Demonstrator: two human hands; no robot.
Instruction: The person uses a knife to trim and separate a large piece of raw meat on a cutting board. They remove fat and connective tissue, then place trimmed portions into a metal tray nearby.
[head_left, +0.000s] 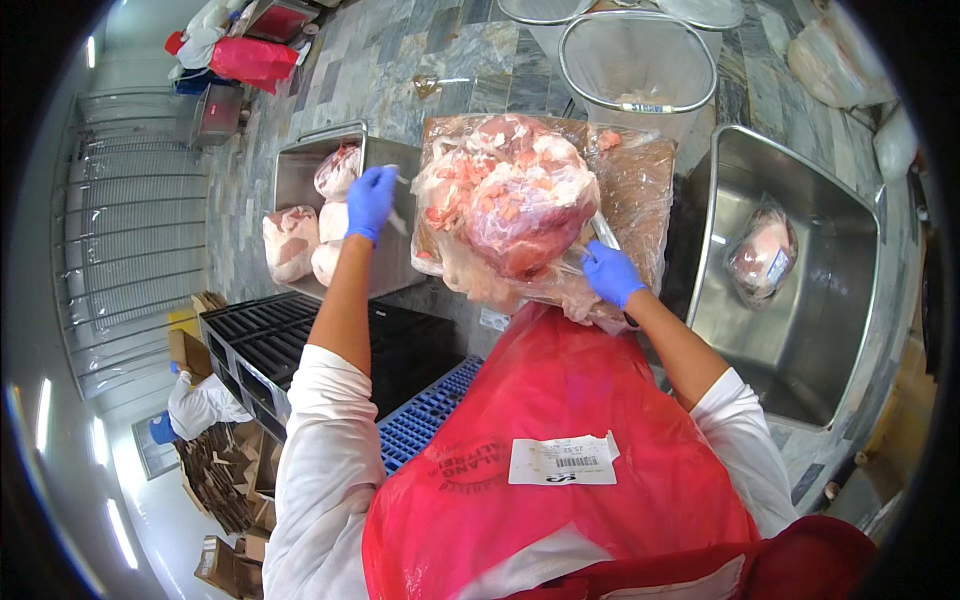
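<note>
In front of me a large piece of raw meat, pink with white fat and loose trimmings, lies on clear plastic sheeting over a brown cardboard surface. My right hand, in a blue glove, is closed at the meat's near right side. It grips a knife, whose pale blade points away from me beside the meat; the handle is mostly hidden. My left hand, also blue-gloved, is raised left of the meat, over the edge of a steel tub. Its fingers are closed on a thin whitish strip.
The left steel tub holds several pale meat pieces. At right, a deep steel tub contains one plastic-wrapped meat piece. A translucent lined bin stands beyond. Black crates are at left; co-workers stand farther off.
</note>
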